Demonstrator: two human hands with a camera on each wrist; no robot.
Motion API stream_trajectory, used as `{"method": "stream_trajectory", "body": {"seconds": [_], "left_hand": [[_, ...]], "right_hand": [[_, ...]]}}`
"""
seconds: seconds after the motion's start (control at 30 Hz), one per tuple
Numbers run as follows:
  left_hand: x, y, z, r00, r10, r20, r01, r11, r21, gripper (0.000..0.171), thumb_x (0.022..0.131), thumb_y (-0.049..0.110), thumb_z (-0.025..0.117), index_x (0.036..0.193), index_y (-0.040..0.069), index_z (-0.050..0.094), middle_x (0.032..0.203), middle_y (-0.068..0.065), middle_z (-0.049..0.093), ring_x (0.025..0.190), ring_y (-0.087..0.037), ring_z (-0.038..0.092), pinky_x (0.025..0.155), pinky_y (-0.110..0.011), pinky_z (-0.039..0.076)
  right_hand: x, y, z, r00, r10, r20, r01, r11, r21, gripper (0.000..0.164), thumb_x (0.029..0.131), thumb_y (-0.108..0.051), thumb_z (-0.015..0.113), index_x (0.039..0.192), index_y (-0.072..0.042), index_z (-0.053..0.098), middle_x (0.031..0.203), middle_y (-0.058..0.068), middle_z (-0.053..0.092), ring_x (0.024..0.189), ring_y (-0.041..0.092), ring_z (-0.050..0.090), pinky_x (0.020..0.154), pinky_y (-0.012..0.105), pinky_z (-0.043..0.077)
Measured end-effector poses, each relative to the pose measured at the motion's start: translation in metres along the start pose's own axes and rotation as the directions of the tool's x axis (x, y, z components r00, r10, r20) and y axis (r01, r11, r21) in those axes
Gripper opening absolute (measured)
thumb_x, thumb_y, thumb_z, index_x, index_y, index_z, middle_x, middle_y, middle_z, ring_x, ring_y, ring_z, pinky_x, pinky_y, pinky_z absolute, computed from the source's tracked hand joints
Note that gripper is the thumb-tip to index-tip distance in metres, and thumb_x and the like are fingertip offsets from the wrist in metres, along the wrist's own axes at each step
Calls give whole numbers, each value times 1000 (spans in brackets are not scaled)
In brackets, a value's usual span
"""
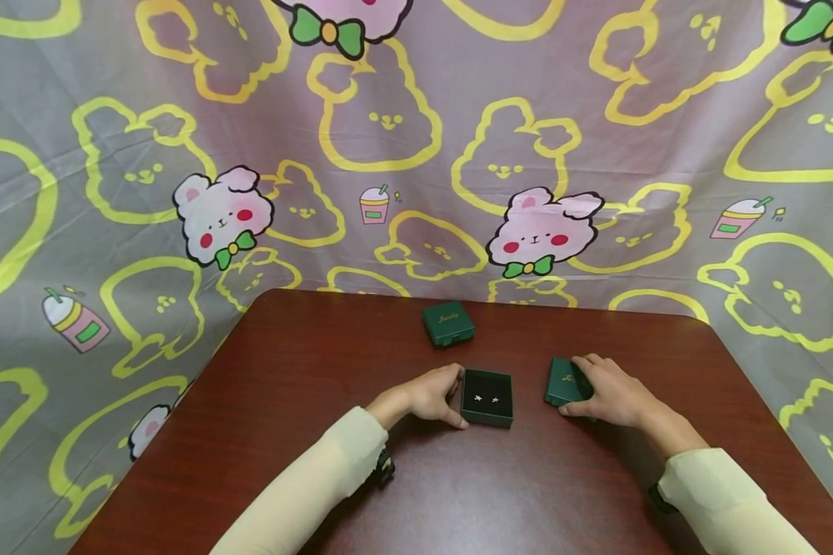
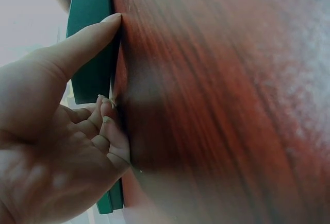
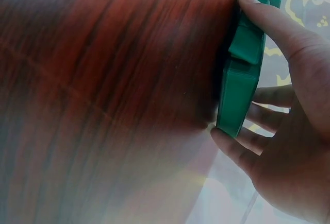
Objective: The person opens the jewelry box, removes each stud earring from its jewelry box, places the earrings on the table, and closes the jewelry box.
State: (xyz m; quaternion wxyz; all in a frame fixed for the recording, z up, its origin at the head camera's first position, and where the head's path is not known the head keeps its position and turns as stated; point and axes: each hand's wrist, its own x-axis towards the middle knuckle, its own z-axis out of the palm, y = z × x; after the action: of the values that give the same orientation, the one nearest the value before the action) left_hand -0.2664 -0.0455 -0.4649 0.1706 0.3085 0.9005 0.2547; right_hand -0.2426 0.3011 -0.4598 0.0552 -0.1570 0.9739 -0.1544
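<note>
A small green jewelry box (image 1: 487, 418) with a black lining lies mid-table, showing two small silver stud earrings (image 1: 487, 399) inside. My left hand (image 1: 430, 394) holds its left end, thumb at the front corner and fingers toward the back. In the left wrist view, the thumb lies along the green side wall (image 2: 88, 74) while the other fingers curl at the near end. To the right is a closed green jewelry box (image 1: 558, 385) with gold lettering. My right hand (image 1: 614, 391) grips it between thumb and fingers, covering its right part; its edge (image 3: 236, 98) shows in the right wrist view.
Another closed green jewelry box (image 1: 449, 324) with gold lettering stands farther back. All three are on a reddish-brown wooden table (image 1: 305, 362). A patterned cloth (image 1: 416, 193) hangs behind and beside the table.
</note>
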Motion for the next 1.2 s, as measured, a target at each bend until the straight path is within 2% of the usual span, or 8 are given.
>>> {"method": "stream_trajectory", "body": {"seconds": [0.97, 1.2], "left_hand": [[1, 2, -1, 1000, 16, -11, -16, 1000, -3, 73, 73, 28, 94, 126, 3, 50, 101, -2, 55, 94, -14, 52, 86, -25, 42], [2, 2, -2, 1000, -8, 10, 8, 1000, 4, 77, 75, 32, 93, 131, 3, 48, 102, -1, 53, 95, -12, 51, 86, -26, 43]], "right_hand": [[0, 1, -4, 999, -35, -21, 36, 999, 15, 103, 75, -56, 85, 145, 8, 47, 141, 29, 48, 118, 43, 49, 79, 59, 51], [0, 4, -9, 997, -59, -43, 60, 998, 22, 100, 75, -57, 86, 144, 6, 49, 141, 28, 49, 121, 45, 48, 84, 63, 51]]}}
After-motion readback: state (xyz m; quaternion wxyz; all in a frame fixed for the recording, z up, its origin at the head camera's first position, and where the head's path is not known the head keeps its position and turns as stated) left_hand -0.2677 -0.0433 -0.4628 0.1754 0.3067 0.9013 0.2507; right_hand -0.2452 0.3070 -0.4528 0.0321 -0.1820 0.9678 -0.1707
